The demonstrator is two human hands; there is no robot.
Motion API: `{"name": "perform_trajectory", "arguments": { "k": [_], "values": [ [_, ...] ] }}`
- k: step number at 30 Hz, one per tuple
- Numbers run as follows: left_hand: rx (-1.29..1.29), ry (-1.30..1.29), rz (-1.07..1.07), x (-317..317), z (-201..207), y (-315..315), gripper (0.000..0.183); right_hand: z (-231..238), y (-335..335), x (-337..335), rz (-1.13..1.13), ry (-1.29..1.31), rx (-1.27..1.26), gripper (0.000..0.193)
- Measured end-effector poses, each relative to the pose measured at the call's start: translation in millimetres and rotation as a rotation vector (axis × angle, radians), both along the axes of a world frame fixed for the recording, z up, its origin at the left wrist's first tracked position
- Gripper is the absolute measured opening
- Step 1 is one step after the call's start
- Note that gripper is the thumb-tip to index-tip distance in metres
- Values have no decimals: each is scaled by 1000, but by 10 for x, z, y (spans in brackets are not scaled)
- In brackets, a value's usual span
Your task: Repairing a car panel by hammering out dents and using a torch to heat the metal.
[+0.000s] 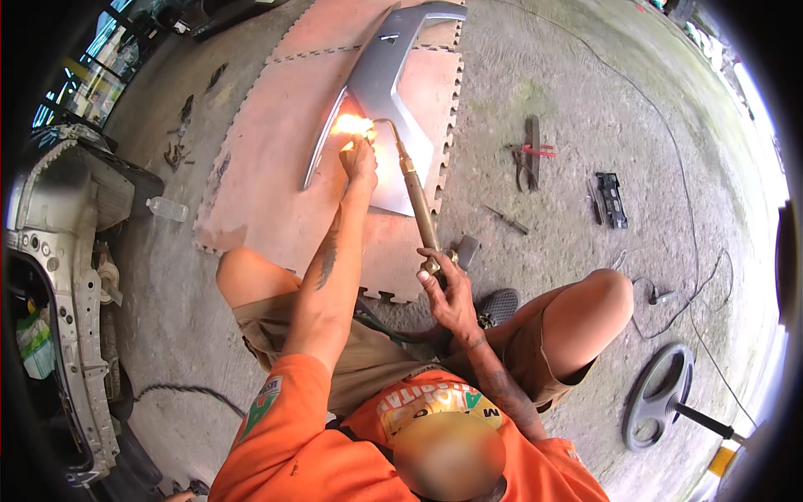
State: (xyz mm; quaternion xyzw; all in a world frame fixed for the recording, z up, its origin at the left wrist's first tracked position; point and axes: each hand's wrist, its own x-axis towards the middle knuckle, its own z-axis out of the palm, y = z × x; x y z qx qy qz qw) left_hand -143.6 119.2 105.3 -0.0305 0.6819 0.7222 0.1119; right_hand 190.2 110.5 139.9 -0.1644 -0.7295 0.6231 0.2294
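A brass gas torch [421, 205] points away from me, its bent tip beside a bright yellow flame [352, 125]. At its rear end, my right hand [450, 294] is closed around the torch by the valve knobs. My left hand [360, 161] is stretched forward with its fingers closed, right at the flame. Glare hides what those fingers hold, if anything. Under the flame and the torch tip lies a long silver-grey car body panel [389, 79], with an angled cutout along its left side.
Pink foam mats [251, 167] lie under the panel. To the right are pliers [525, 171], a screwdriver [508, 219], a black plastic bracket [611, 201], a cable [693, 251] and a grey wheel on a shaft [661, 397]. A clear bottle [167, 209] and a stripped car body [79, 335] are left.
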Motion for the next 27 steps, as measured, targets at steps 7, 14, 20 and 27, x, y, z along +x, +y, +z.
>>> {"name": "perform_trajectory", "arguments": {
  "k": [7, 14, 20, 27],
  "values": [
    [376, -340, -502, 1173, -259, -144, 53, -197, 153, -45, -153, 122, -203, 47],
    [14, -17, -797, 1626, 230, 67, 27, -213, 250, -173, -321, -116, -884, 39],
    [-8, -15, -739, 1799, 164, 123, 28, -306, 231, -58, -407, -65, -976, 38],
    [3, 33, -773, 1980, 215, 67, 29, -420, 294, 237, -522, -214, -411, 39]
  ]
}}
